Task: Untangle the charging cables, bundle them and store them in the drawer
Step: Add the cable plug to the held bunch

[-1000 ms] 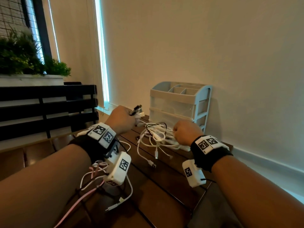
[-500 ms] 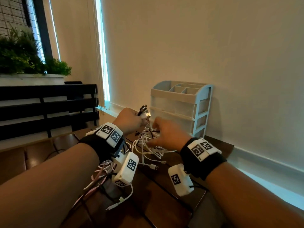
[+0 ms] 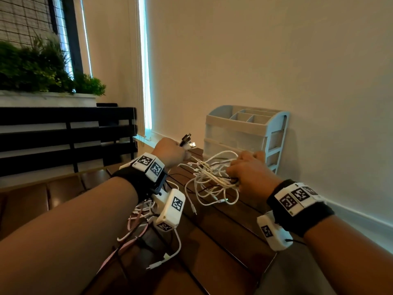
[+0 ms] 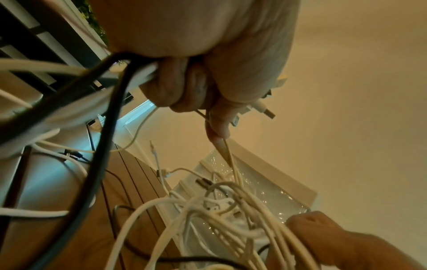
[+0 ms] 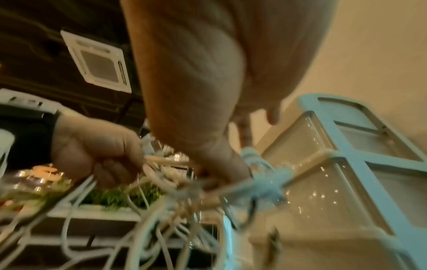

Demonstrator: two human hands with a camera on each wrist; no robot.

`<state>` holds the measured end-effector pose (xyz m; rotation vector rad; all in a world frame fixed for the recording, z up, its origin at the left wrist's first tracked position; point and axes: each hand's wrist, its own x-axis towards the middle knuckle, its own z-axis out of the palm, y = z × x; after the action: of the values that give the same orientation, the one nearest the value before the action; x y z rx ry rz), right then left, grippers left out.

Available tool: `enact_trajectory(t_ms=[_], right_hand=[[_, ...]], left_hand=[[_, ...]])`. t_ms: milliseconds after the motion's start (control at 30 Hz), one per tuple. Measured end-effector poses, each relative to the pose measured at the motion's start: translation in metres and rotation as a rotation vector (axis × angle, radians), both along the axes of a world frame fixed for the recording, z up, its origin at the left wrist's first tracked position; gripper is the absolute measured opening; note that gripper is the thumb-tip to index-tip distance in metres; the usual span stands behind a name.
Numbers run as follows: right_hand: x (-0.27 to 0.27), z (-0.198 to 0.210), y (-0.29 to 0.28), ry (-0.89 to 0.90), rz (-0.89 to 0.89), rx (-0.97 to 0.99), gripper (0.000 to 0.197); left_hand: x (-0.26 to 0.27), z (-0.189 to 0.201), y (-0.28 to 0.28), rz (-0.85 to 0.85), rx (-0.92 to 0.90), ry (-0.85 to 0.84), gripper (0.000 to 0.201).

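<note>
A tangle of white charging cables point(image 3: 210, 177) hangs between my two hands above the dark wooden table point(image 3: 214, 241). My left hand point(image 3: 170, 153) grips a bunch of cable ends, with USB plugs point(image 3: 187, 139) sticking out of the fist; the left wrist view shows the fingers curled round the cords point(image 4: 184, 87). My right hand point(image 3: 247, 173) pinches the tangle from the right, thumb and fingers closed on the strands point(image 5: 208, 182). The light blue drawer unit point(image 3: 246, 133) stands against the wall just behind the hands, its clear drawers pushed in.
More loose cables, white and pink point(image 3: 138, 222), lie on the table under my left wrist. A black slatted bench point(image 3: 63, 135) and a white planter with green plants point(image 3: 42, 81) stand to the left. The wall point(image 3: 276, 60) runs close on the right.
My right hand swung left toward the left hand, then drew back right and took hold of the tangle, lifting it and spreading the loops. The left hand rose a little with the plugs.
</note>
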<state>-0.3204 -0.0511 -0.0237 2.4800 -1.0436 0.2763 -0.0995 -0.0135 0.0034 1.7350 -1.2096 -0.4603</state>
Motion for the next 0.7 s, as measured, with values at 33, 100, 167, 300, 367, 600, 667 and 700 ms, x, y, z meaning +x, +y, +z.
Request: enact_trajectory(t_ms=[33, 100, 167, 300, 367, 600, 667, 700], right_hand=[[0.000, 0.004, 0.003, 0.043, -0.057, 0.022, 0.006], [0.008, 0.012, 0.012, 0.064, -0.059, 0.088, 0.015], [0.023, 0.013, 0.023, -0.118, 0.040, 0.207, 0.032], [0.047, -0.009, 0.028, -0.297, 0.144, 0.307, 0.042], [0.044, -0.013, 0.024, -0.235, 0.145, 0.294, 0.035], [0.016, 0.008, 0.023, -0.089, 0.316, 0.184, 0.016], [0.009, 0.011, 0.022, -0.020, 0.290, 0.246, 0.011], [0.006, 0.013, 0.023, -0.005, 0.243, 0.295, 0.010]], left_hand=[[-0.002, -0.001, -0.001, -0.007, -0.006, 0.003, 0.021], [-0.008, -0.004, -0.001, -0.020, -0.010, -0.020, 0.024], [-0.017, -0.005, -0.002, -0.047, 0.003, -0.066, 0.024], [-0.027, -0.002, -0.003, -0.096, -0.006, -0.037, 0.023], [-0.021, -0.002, -0.004, -0.073, -0.001, -0.029, 0.023], [0.007, 0.006, -0.008, 0.034, -0.028, -0.011, 0.022], [0.013, 0.013, -0.006, 0.038, -0.022, -0.008, 0.023], [0.015, 0.015, -0.005, 0.043, -0.025, -0.002, 0.025]])
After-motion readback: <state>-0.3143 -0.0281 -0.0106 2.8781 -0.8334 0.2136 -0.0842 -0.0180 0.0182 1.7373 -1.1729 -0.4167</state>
